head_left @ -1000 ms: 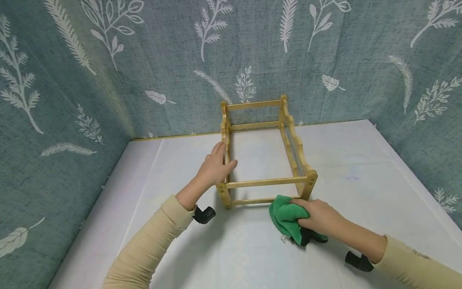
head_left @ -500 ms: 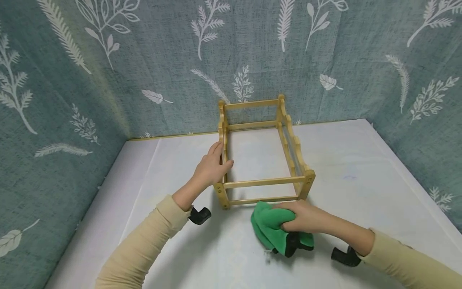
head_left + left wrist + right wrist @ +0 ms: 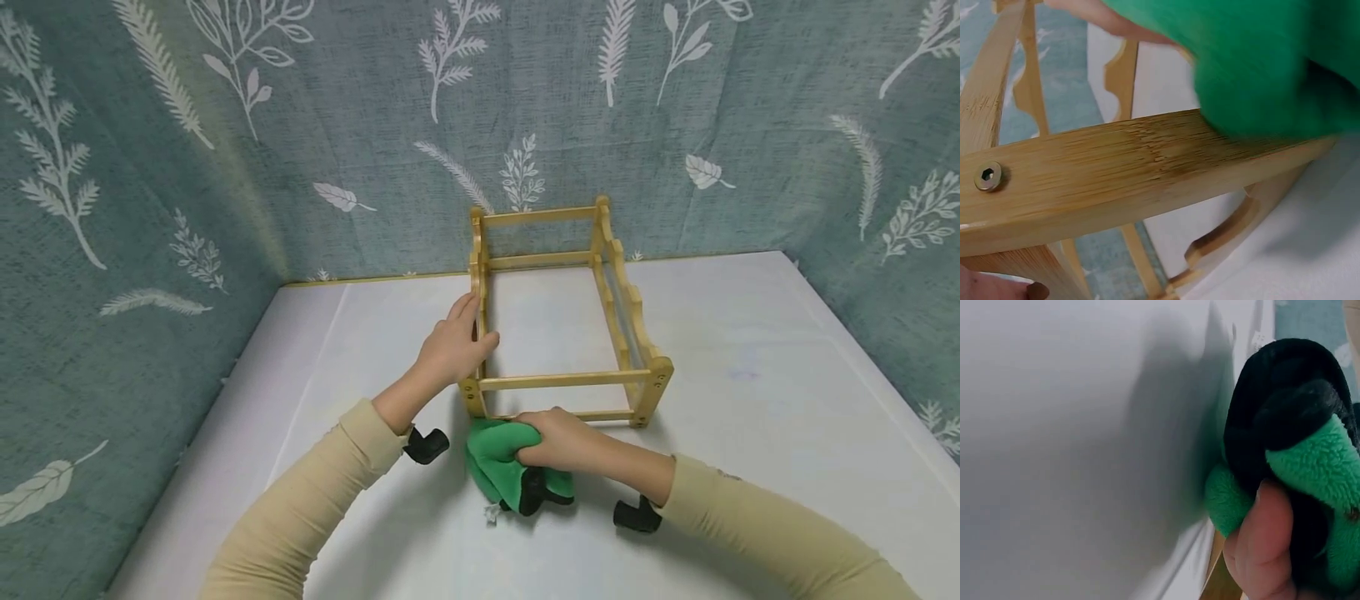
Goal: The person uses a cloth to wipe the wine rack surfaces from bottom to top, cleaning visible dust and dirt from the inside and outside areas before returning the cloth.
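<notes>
A light wooden rack (image 3: 562,382) with wavy notched sides stands toward the back of the white table. My left hand (image 3: 450,346) grips its left side, with the thumb on the inner side and the fingers along the outside. At the front, my right hand (image 3: 558,442) holds a bunched green cleaning cloth (image 3: 498,471) with black parts, by the rack's lower left front. Up close in the left wrist view, the green cloth (image 3: 1260,75) touches a wooden bar (image 3: 1097,169) with a hex bolt. Curled fingers (image 3: 1266,537) hold the cloth in the right wrist view.
White cloth covers the table (image 3: 750,400). Blue-green leaf-patterned fabric (image 3: 360,125) hangs behind and at both sides, close to the rack's far end. A small pale tag (image 3: 491,513) hangs from the cloth. Black wrist devices (image 3: 426,447) sit at both cuffs.
My right hand has moved the green cloth leftward along the rack's front, from the right corner to the left one. The left hand keeps its hold and the rack stays in place.
</notes>
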`<act>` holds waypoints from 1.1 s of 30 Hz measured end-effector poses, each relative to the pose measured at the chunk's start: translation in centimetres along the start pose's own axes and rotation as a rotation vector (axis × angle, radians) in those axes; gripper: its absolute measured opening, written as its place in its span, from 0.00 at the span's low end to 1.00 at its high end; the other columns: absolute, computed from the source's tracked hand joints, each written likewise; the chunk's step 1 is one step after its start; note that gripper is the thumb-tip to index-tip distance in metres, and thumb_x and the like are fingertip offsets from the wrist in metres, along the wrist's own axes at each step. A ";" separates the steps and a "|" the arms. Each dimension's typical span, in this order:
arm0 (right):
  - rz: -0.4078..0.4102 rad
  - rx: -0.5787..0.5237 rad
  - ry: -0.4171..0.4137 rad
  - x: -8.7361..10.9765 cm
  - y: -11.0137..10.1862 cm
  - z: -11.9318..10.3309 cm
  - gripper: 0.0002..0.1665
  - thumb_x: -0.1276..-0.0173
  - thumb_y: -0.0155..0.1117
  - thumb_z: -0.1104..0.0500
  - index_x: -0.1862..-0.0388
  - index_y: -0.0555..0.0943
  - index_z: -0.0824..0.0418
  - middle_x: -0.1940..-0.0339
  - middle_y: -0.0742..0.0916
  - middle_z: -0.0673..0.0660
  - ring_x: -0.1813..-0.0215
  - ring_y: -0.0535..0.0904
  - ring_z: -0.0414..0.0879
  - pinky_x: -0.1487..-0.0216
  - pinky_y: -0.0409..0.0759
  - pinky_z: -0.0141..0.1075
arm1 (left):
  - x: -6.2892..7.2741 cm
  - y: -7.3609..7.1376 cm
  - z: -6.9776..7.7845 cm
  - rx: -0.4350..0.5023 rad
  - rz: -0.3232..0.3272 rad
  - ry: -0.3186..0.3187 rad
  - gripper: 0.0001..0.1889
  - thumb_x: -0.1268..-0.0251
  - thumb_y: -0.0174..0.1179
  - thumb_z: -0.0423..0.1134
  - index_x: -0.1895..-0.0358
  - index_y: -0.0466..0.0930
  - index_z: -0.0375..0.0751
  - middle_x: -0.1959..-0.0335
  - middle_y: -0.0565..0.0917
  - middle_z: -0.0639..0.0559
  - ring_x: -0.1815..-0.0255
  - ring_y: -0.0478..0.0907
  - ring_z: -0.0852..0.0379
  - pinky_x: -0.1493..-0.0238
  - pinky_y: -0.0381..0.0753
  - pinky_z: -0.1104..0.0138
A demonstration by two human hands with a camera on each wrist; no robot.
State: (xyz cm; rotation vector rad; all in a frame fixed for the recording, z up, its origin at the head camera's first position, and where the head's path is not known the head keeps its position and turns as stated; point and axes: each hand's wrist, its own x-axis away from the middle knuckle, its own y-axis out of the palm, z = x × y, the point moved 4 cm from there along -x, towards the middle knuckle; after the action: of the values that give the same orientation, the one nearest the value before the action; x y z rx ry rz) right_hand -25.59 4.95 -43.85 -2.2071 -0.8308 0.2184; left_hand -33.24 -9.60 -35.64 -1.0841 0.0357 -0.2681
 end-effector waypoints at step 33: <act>0.198 0.225 0.177 14.7 -15.5 2.9 0.23 0.40 0.62 0.57 0.45 0.75 0.61 0.75 0.80 0.45 0.78 0.69 0.36 0.77 0.67 0.33 | -0.2 0.2 0.0 0.022 -0.023 0.017 0.37 0.34 0.41 0.53 0.27 0.41 0.43 0.26 0.43 0.51 0.34 0.58 0.36 0.42 0.65 0.48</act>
State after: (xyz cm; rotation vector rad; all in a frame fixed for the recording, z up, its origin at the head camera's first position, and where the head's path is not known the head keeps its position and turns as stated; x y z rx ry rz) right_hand -23.04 23.69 -33.47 -2.0604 -0.4674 0.1985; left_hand -33.43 -9.43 -35.85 -1.0613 0.0353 -0.2976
